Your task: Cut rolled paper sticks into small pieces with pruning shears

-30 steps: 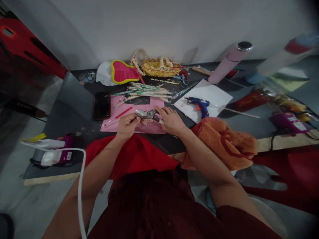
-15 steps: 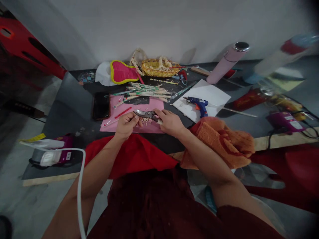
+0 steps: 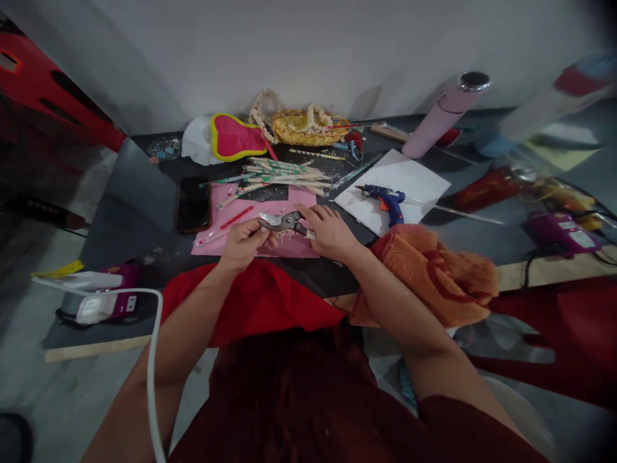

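Observation:
My right hand [image 3: 332,233] is closed round the handles of a pair of pruning shears [image 3: 289,220], whose blades point left. My left hand [image 3: 245,241] is closed in a pinch at the blade end; whatever sits between its fingertips is too small to make out. Under both hands lies a pink sheet [image 3: 231,199] with small pale cut bits [image 3: 288,236] on it. A red stick [image 3: 237,217] rests on the sheet, left of the shears. Just beyond is a pile of chopsticks [image 3: 284,173], some in green-printed wrappers.
A phone [image 3: 194,204] lies at the left. Behind stand a woven basket [image 3: 308,128] and a pink-and-yellow fan-shaped piece [image 3: 238,138]. To the right are a blue glue gun [image 3: 385,198] on white paper [image 3: 424,177], a pink flask [image 3: 443,119] and an orange towel [image 3: 434,273].
My hands and the shears stay almost in place, with only a slight shift of my right fingers. The view has tilted a little.

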Tool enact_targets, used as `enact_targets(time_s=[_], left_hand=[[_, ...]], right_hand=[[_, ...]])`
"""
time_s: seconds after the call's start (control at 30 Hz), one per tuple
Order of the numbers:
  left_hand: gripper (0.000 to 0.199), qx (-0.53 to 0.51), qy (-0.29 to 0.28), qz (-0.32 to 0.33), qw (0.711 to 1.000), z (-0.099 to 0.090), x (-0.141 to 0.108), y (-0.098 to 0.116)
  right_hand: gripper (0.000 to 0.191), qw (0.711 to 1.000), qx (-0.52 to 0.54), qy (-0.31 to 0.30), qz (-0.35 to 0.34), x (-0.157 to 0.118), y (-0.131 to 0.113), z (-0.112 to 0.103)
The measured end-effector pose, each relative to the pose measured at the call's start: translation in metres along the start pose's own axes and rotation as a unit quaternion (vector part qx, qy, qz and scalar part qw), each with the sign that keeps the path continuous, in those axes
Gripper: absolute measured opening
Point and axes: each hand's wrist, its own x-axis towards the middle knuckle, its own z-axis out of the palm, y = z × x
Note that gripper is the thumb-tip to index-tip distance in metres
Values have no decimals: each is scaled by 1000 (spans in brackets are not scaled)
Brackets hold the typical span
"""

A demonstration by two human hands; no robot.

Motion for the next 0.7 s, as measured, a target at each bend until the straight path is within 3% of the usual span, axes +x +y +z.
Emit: enact_targets(time_s=[0.37,0.57,0.7], left_hand=[[33,-56,15,-34,998,3,-1,5],[33,-72,-15,-58,996,3,-3,12],[30,-111,-53,-118,985,0,-4,17]], right_hand=[[52,1000,14,3,3,-2,-6,1],[59,1000,18,-2,-12,1,-1,1],[71,998,33,-1,-45,3,5,3]])
